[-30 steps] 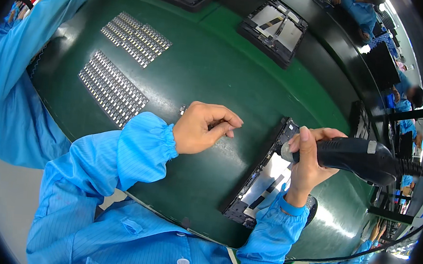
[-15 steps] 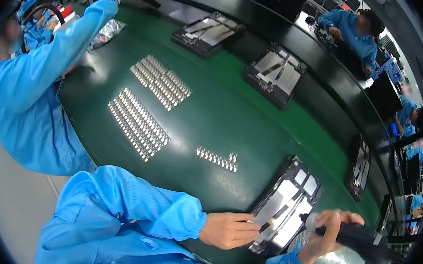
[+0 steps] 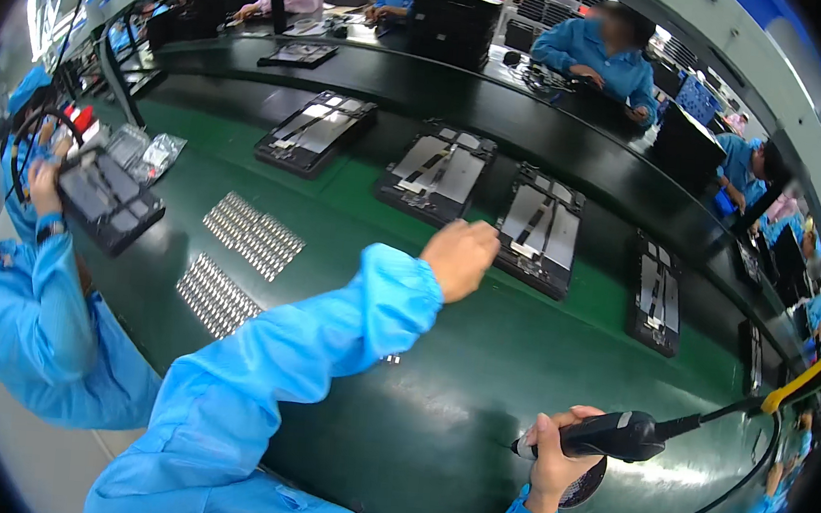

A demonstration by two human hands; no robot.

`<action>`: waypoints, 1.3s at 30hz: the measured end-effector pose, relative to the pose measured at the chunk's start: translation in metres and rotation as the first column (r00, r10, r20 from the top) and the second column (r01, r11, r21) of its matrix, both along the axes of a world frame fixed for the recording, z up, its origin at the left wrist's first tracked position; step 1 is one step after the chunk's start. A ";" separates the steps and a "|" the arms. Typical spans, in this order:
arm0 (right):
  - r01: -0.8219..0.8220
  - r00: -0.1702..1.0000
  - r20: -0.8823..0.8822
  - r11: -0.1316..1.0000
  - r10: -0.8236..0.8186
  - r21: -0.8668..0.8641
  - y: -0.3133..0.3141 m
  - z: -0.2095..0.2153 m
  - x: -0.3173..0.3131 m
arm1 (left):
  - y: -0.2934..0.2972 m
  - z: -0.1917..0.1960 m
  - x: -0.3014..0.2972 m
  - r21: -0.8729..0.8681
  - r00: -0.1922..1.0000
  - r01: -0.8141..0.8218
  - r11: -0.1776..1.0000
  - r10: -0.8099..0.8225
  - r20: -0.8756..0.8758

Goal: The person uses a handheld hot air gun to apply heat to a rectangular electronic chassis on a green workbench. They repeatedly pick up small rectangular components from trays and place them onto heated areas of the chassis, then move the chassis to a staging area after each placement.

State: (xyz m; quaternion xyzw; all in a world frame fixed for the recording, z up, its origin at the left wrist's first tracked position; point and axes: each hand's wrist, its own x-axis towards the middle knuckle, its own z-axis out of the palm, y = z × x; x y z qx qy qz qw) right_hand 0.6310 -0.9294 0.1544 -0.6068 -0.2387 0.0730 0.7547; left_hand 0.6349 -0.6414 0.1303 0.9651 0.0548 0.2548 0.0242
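My left hand [image 3: 463,259] reaches across the green bench, fingers bent against the near left edge of an opened tablet-like device [image 3: 555,231]. Its thumb is hidden. That device lies flat in a row, with pale panels and dark ribbon strips inside a black frame. On the right, my right hand [image 3: 558,461] is wrapped around a black electric screwdriver [image 3: 623,435]. The tool's tip points left above the bench, its cable running off to the upper right. Beneath that hand a round dark dish [image 3: 587,486] partly shows.
Similar opened devices [image 3: 436,172] line the bench's far side. Rows of small metallic parts [image 3: 253,234] lie left of my left sleeve; a few more [image 3: 391,359] peek out beneath it. At left, a co-worker holds another device [image 3: 111,199] near clear plastic bags [image 3: 158,155].
The device in front of me has moved forward into the far row with my left hand. The view has turned. The screwdriver has come away from it. The co-worker at left now holds a device.
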 end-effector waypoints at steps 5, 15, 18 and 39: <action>0.000 0.998 -0.063 1.000 -0.001 -0.022 -0.004 -0.002 0.004 | 0.079 0.008 -0.029 0.395 0.793 -0.377 0.838 0.512 -0.329; -0.063 0.994 -0.081 0.997 0.067 0.055 -0.009 -0.009 0.017 | 0.152 0.005 -0.042 0.253 0.941 -0.300 0.920 0.329 -0.083; -0.063 0.996 -0.060 0.995 0.068 0.075 -0.013 -0.011 0.021 | 0.133 0.042 -0.036 0.186 0.928 -0.364 0.913 0.338 0.156; 0.188 0.975 0.090 0.970 -0.203 0.153 -0.101 0.037 0.081 | -0.159 0.075 -0.134 -0.022 0.878 0.478 0.878 -0.478 -0.032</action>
